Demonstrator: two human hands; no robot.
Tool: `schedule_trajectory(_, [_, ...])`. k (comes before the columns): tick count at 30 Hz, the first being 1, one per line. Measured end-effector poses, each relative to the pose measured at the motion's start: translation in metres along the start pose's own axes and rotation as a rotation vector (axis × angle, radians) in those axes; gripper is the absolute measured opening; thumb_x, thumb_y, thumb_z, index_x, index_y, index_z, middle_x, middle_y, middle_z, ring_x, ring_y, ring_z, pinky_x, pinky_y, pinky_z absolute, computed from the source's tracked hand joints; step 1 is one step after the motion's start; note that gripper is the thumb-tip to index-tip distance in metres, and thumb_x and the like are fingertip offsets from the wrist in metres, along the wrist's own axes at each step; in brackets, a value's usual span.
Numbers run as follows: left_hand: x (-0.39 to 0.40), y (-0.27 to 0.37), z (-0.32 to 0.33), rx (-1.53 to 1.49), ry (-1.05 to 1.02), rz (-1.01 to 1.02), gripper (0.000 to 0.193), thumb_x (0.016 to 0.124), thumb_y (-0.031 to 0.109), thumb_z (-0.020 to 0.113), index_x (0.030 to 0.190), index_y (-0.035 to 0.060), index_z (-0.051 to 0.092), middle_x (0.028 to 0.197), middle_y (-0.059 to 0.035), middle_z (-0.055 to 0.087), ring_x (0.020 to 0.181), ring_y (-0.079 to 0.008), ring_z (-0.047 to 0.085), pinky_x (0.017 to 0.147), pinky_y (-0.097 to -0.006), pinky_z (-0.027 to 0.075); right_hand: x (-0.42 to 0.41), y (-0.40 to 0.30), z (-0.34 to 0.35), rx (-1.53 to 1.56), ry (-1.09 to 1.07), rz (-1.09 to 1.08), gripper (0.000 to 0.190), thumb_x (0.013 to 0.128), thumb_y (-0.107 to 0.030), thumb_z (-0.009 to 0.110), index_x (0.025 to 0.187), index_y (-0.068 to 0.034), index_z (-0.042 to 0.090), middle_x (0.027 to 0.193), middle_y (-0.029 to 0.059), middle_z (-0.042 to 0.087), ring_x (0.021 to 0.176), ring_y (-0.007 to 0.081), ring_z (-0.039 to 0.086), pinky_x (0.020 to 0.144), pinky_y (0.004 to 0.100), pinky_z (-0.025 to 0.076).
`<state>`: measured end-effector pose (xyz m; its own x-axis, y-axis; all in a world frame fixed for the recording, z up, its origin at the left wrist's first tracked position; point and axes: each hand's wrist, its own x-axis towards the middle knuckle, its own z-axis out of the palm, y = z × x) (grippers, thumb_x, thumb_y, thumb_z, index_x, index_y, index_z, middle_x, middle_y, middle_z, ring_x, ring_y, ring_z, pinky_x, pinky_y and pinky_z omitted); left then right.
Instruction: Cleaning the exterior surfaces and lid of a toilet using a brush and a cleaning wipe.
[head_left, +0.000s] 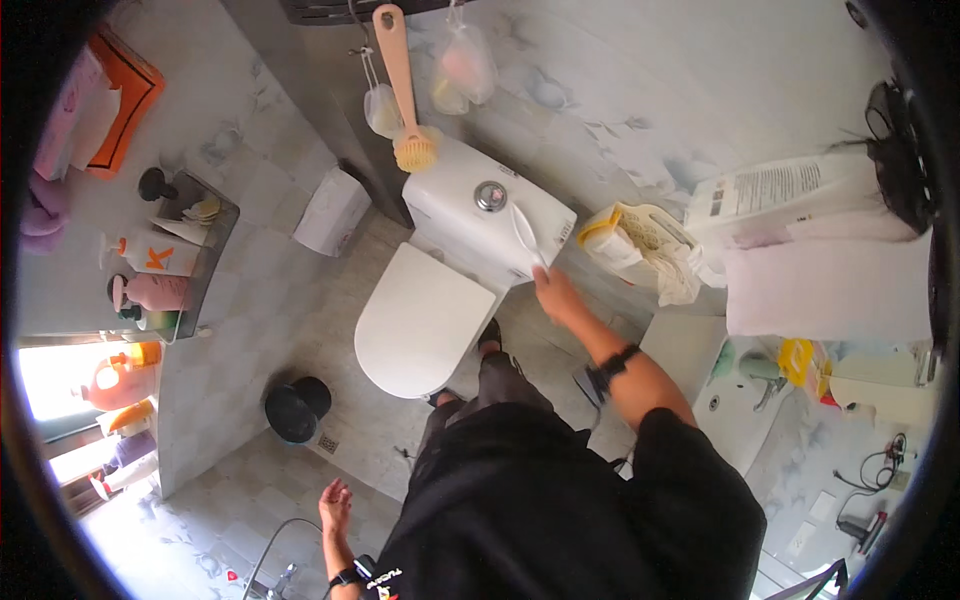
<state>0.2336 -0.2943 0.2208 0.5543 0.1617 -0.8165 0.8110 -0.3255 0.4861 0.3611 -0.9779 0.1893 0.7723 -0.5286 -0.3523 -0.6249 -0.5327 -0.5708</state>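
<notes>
My right hand (556, 294) grips the end of a white long-handled brush (523, 229), whose head lies over the white toilet tank lid (457, 169), close to the round chrome flush button (490, 196). Below the tank, the toilet's white seat lid (424, 322) is down. My left hand (335, 504) is raised at the lower left with its fingers loosely curled and nothing in it, near a shower hose (279, 534). A pink-handled brush (401, 75) with yellowish bristles hangs above the tank's left corner.
A black bucket (291, 411) stands on the floor at the left. Bottles fill a wall shelf (225, 247). A white basket (651, 225) with cloths hangs right of the tank, near a washbasin (739, 405). A white box (332, 212) is left of the toilet.
</notes>
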Motion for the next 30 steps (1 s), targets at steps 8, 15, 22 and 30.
schedule_trajectory(8, [-0.009,-0.036,0.033,0.069,-0.042,-0.093,0.044,0.094,0.018,0.065,0.135,0.0098,0.053,0.117,-0.0043,0.066,0.093,-0.0183,0.066,0.071,-0.0353,0.051,0.067,-0.093,0.013,-0.048,-0.100,-0.138,0.049,0.101,-0.037,0.039,0.101,0.009,0.054,0.088,0.0318,0.065,0.079,0.0473,0.065,0.074,0.0541,0.053])
schedule_trajectory(15, [-0.022,-0.046,0.043,-0.077,0.066,-0.134,0.043,0.093,0.010,0.060,0.135,0.0067,0.054,0.114,-0.0053,0.067,0.090,-0.0160,0.065,0.068,-0.0292,0.050,0.014,-0.114,0.006,0.022,-0.354,0.121,0.046,0.101,-0.033,0.038,0.103,0.012,0.048,0.075,0.0289,0.063,0.047,0.0375,0.062,0.049,0.0442,0.055])
schedule_trajectory(22, [-0.015,-0.048,0.036,-0.005,0.025,-0.122,0.040,0.094,0.011,0.062,0.134,0.0092,0.054,0.117,-0.0062,0.066,0.089,-0.0184,0.065,0.069,-0.0317,0.050,0.113,-0.166,0.047,0.260,-0.221,-0.007,0.050,0.101,-0.036,0.040,0.098,0.013,0.049,0.069,0.0290,0.062,0.043,0.0363,0.061,0.043,0.0459,0.051])
schedule_trajectory(30, [-0.025,-0.058,0.021,-0.155,0.125,-0.060,0.042,0.094,0.008,0.060,0.135,0.0041,0.052,0.112,-0.0063,0.067,0.088,-0.0142,0.065,0.067,-0.0260,0.050,0.066,-0.108,0.026,-0.252,-0.153,-0.256,0.043,0.099,-0.031,0.044,0.105,0.011,0.050,0.087,0.0335,0.064,0.082,0.0476,0.065,0.076,0.0564,0.052])
